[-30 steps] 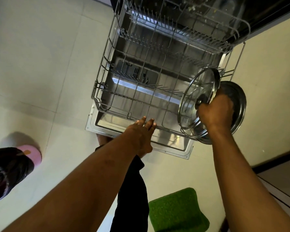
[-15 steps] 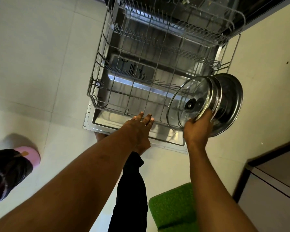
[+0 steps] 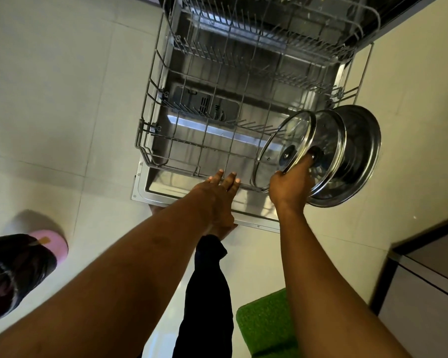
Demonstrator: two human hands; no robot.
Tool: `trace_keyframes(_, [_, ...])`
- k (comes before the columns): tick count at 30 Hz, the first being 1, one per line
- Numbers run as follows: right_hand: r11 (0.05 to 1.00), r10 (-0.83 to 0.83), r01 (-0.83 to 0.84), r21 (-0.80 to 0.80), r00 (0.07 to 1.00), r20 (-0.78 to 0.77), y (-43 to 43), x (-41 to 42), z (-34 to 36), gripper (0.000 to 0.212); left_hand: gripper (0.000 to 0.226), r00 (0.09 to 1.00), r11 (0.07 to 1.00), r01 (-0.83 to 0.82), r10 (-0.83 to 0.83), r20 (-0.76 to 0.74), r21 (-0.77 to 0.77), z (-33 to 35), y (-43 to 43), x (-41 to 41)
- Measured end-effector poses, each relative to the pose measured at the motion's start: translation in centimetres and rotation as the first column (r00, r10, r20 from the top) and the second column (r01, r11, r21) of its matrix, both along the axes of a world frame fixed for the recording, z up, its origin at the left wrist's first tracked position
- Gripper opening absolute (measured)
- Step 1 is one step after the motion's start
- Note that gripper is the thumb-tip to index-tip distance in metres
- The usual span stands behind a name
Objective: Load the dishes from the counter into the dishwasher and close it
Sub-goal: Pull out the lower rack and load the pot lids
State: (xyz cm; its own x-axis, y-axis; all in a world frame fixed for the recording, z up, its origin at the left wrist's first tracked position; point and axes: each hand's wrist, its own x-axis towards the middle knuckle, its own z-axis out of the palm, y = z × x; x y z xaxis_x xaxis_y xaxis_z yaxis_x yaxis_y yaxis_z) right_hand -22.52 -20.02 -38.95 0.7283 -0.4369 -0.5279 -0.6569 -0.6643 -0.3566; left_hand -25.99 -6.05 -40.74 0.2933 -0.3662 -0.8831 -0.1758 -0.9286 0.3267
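Note:
The dishwasher stands open with its lower wire rack (image 3: 150, 140) pulled out over the dropped door (image 3: 140, 192); the upper rack (image 3: 269, 29) sits above it. My right hand (image 3: 290, 187) grips a stack of lids at the rack's front right corner: a glass lid (image 3: 282, 146) with a steel rim, a second glass lid (image 3: 329, 140) behind it, and a steel lid (image 3: 362, 151) outermost. The nearest glass lid leans inside the rack. My left hand (image 3: 217, 195) rests flat, fingers extended, on the rack's front rail, holding nothing.
Pale floor tiles surround the dishwasher. A green mat (image 3: 264, 324) lies near my feet, and my dark trouser leg (image 3: 207, 293) shows between my arms. A pink object (image 3: 52, 241) and a dark bag (image 3: 13, 270) sit at the left. A grey cabinet (image 3: 429, 285) stands at the lower right.
My right hand has shifted the lids left and down, and the front glass lid now tips into the rack's right corner. My left hand has stayed on the front rail.

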Motion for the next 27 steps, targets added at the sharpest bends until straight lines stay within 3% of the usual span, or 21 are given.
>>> trace_keyframes(16, [0.999, 0.024, -0.024, 0.022, 1.0, 0.011, -0.4, 0.1, -0.3, 0.061, 0.099, 1.0, 1.0, -0.021, 0.021, 0.017, -0.013, 0.0, 0.1, -0.2])
trace_keyframes(21, [0.997, 0.032, -0.032, -0.063, 0.999, 0.004, 0.1, -0.3, -0.5, 0.078, 0.095, 0.999, 0.999, -0.031, 0.032, 0.04, -0.035, 0.1, 0.4, -0.3])
trace_keyframes(24, [0.964, 0.164, -0.144, -0.223, 0.984, 0.074, 0.8, -1.0, -0.2, 0.093, 0.087, 0.992, 0.997, -0.061, 0.066, 0.107, -0.052, 0.1, 1.0, -0.6])
trace_keyframes(27, [0.878, 0.386, -0.342, -0.334, 0.919, 0.073, 2.1, -1.8, 0.6, 0.085, 0.078, 0.962, 0.995, -0.099, 0.097, 0.255, -0.006, 0.5, 1.8, -0.8])
